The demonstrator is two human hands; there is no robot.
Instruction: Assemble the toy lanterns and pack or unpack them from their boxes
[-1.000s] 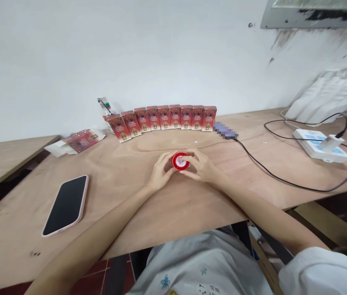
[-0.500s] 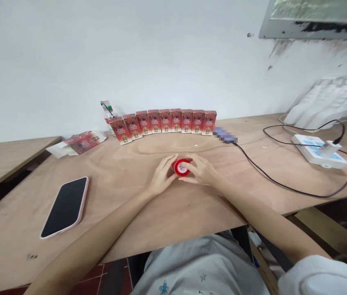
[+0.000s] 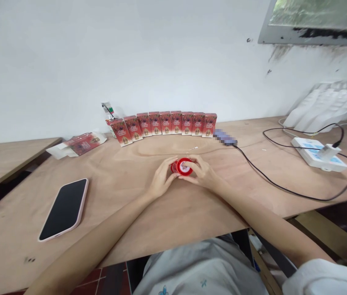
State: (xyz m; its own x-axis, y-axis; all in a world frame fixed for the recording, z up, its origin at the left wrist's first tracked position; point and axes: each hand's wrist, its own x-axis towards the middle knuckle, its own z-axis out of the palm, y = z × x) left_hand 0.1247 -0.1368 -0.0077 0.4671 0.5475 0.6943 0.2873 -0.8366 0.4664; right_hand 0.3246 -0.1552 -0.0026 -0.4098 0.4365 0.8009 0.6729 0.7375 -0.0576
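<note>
Between my hands is a small red lantern-like object point(image 3: 183, 166), tilted so that one round end with a red rim and a white printed label faces me. My left hand point(image 3: 162, 176) grips its left side, with the thumb below and the fingers above. My right hand point(image 3: 202, 172) holds the rimmed end, its thumb laid across the label. A thin, pale wire-like piece point(image 3: 192, 150) with a white tip lies just beyond my fingers. Behind it, several red printed boxes point(image 3: 165, 123) stand upright in a curved row.
Flattened red-and-white cartons point(image 3: 81, 144) and a phone point(image 3: 64, 209) lie at the left. A pixelated bluish device point(image 3: 225, 137) with a black cable point(image 3: 271, 180) lies on the right, near a white power strip point(image 3: 319, 153). White moulded pieces point(image 3: 327, 104) lean by the wall.
The red object has tipped over, turning its labelled end to the right and showing more of its side. Both hands stay on it. The camera view has shifted slightly upward.
</note>
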